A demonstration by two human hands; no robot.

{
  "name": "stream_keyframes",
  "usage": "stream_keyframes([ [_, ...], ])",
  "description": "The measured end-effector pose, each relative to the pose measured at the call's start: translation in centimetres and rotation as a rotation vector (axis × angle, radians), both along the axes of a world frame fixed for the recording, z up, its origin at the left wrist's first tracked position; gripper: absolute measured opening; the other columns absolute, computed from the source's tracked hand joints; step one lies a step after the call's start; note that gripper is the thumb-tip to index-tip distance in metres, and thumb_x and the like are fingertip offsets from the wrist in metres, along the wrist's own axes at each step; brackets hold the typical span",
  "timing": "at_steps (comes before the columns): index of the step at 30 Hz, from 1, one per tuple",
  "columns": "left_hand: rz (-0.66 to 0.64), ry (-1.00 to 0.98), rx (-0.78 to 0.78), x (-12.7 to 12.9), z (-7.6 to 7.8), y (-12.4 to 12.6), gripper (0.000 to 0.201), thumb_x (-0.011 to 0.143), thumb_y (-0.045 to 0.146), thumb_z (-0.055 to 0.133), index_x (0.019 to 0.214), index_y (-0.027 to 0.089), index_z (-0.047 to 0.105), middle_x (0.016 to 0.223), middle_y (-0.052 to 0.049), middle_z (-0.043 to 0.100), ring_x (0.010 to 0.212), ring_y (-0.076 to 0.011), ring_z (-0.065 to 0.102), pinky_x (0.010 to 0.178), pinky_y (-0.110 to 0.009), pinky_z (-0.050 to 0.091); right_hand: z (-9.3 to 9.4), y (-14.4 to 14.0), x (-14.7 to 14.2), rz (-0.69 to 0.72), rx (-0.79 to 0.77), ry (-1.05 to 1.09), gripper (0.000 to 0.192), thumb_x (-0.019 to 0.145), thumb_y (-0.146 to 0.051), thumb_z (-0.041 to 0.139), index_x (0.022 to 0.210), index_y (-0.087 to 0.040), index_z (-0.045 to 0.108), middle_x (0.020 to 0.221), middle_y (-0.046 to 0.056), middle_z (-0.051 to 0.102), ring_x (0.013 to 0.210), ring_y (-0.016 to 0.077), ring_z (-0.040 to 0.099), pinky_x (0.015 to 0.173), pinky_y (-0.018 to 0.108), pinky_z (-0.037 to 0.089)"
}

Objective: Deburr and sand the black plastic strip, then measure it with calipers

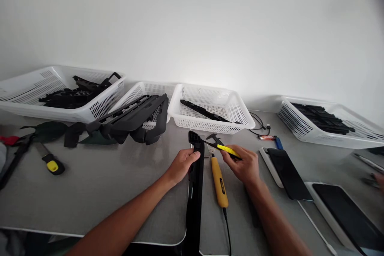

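Note:
My left hand [181, 165] is closed round a long black plastic trim strip [195, 196], with the thumb lying across its face near the upper end. The strip points away from me and reaches down past the table's front edge. In my right hand [245, 165] is a yellow and black utility knife [229, 151], its tip at the strip's ribbed upper end; I cannot tell whether it touches. Just right of the strip lies a yellow corded hand tool [220, 186]. Behind it is a dark caliper [214, 139], partly hidden by the knife.
White baskets [210, 125] line the wall, several holding black plastic parts. Dark trim pieces [138, 116] lean over one basket. A yellow-black knife [53, 165] lies left. Right are two black phone-like slabs [289, 172] on white bases and another person's hand [380, 178].

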State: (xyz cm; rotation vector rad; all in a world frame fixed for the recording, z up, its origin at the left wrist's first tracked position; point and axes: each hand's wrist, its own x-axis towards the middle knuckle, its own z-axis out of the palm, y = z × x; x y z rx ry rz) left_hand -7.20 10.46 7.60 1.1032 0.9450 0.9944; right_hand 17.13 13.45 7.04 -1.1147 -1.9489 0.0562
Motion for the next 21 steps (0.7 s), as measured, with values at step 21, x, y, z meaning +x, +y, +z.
stream_keyframes([
  [21,-0.022,0.071,0.063,0.20,-0.31,0.07,0.073,0.085,0.093,0.050,0.066,0.024,0.038,0.064,0.005,0.034,0.062,-0.0123,0.030,0.058,-0.029,0.026,0.15,-0.08,0.11,0.032,-0.041,0.017,0.023,0.099,-0.039,0.070,0.090,-0.020,0.079,0.077,0.002,0.078,0.059,0.0127,0.067,0.060,0.024,0.050],
])
